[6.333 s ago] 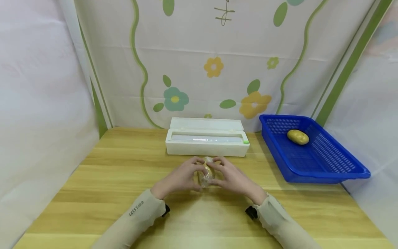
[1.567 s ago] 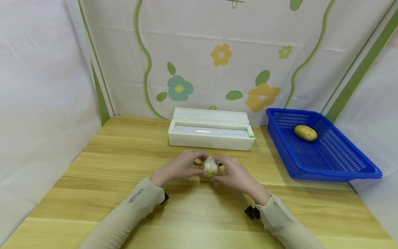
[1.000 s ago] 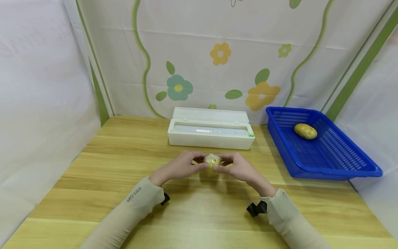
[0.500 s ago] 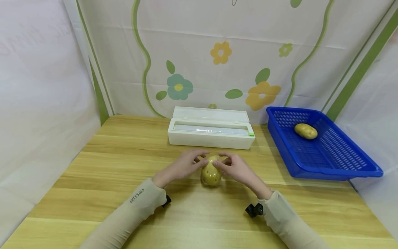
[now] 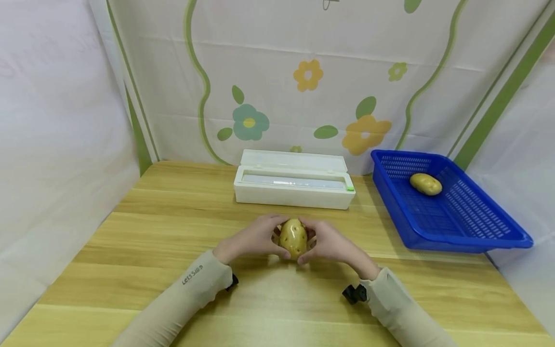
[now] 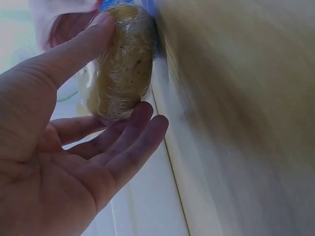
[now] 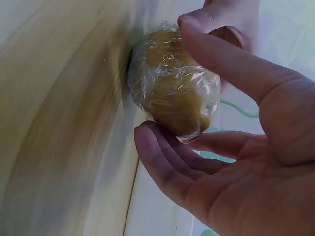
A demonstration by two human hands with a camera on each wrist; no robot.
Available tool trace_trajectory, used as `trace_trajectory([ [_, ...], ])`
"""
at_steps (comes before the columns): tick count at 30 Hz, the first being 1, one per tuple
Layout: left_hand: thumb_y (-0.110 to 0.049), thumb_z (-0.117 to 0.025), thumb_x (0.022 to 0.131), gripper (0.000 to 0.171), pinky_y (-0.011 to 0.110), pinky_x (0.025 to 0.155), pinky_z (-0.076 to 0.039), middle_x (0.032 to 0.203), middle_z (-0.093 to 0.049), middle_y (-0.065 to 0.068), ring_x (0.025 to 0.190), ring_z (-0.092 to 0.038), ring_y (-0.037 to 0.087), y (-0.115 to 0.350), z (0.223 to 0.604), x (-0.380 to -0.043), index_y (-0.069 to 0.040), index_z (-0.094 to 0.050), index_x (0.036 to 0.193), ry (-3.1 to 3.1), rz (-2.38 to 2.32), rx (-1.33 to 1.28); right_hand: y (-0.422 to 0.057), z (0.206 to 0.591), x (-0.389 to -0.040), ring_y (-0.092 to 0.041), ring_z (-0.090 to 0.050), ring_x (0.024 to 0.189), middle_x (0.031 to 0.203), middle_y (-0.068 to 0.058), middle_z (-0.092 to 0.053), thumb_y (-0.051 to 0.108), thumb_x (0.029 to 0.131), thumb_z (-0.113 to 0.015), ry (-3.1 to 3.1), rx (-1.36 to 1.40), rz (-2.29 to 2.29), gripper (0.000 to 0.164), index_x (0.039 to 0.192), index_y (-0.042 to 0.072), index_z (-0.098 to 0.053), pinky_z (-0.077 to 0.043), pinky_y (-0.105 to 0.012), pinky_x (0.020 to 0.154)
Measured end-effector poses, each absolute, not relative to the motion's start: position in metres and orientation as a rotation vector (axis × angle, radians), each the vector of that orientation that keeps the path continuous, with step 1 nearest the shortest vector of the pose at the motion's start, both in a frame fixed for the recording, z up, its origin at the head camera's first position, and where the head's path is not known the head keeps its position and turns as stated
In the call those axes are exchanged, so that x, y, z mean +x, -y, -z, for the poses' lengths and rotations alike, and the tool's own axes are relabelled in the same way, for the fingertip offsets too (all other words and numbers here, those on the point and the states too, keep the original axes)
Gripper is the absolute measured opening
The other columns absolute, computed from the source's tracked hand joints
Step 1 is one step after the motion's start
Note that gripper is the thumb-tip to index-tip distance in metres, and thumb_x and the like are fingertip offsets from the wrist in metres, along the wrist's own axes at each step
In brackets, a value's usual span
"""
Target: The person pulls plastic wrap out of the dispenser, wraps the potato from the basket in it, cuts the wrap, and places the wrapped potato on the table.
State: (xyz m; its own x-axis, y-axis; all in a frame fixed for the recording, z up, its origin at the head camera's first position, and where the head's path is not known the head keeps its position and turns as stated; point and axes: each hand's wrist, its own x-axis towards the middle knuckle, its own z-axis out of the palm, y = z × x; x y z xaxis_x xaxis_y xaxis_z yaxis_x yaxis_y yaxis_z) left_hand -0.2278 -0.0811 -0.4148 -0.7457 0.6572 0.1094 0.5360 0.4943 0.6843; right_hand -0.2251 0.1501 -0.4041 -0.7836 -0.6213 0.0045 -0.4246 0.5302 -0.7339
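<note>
A potato (image 5: 293, 238) wrapped in clear plastic film stands between my two hands, close over the table in front of the white box. Crinkled film gathers on its side in the left wrist view, where the potato (image 6: 125, 64) shows dark specks. My left hand (image 5: 260, 236) grips it from the left, thumb at the near side and fingers curled round the far end. From the right, my right hand (image 5: 328, 243) holds it the same way. Loose folds of film cover the potato (image 7: 170, 93) in the right wrist view.
Behind the hands a long white cling film box (image 5: 292, 195) stands with its lid raised and a roll inside. A blue plastic basket (image 5: 412, 224) at the right holds another potato (image 5: 426, 184). A printed cloth (image 5: 277, 111) hangs along the table's back edge.
The wrapped potato has been turned over between the hands: crumpled film faced up earlier, now a smooth side does. Both thumbs have shifted from its top to its near end.
</note>
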Motion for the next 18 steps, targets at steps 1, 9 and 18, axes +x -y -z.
trace_trajectory([
  [1, -0.031, -0.088, 0.075, 0.083, 0.026, 0.084, -0.052, 0.126, -0.057, 0.006, 0.101, -0.06, 0.016, 0.0811, 0.4144, -0.2278, -0.002, -0.048, 0.141, -2.563, -1.091, 1.027, -0.1501, 0.4041, -0.2252, -0.02, -0.061, 0.094, 0.106, -0.002, -0.064, 0.012, 0.063, -0.094, -2.521, -0.895, 1.079, 0.097, 0.145, -0.002, -0.043, -0.053, -0.036, 0.081],
  [9, -0.029, -0.087, 0.076, 0.082, 0.033, 0.091, -0.05, 0.13, -0.056, 0.005, 0.108, -0.059, 0.02, 0.0833, 0.4124, -0.2277, -0.003, -0.045, 0.142, -2.575, -1.09, 0.977, -0.1513, 0.4065, -0.226, -0.02, -0.06, 0.096, 0.108, -0.003, -0.063, 0.014, 0.065, -0.094, -2.616, -0.963, 0.993, 0.094, 0.145, -0.001, -0.044, -0.051, -0.041, 0.085],
  [18, -0.035, -0.085, 0.078, 0.086, 0.035, 0.092, -0.048, 0.137, -0.05, 0.007, 0.113, -0.055, 0.023, 0.0839, 0.4148, -0.2269, -0.003, -0.044, 0.146, -2.687, -0.951, 1.019, -0.1517, 0.4078, -0.2228, -0.036, -0.041, 0.131, 0.145, -0.018, -0.043, 0.024, 0.065, -0.094, -2.761, -0.933, 0.929, 0.099, 0.145, -0.005, -0.042, -0.037, -0.051, 0.104],
])
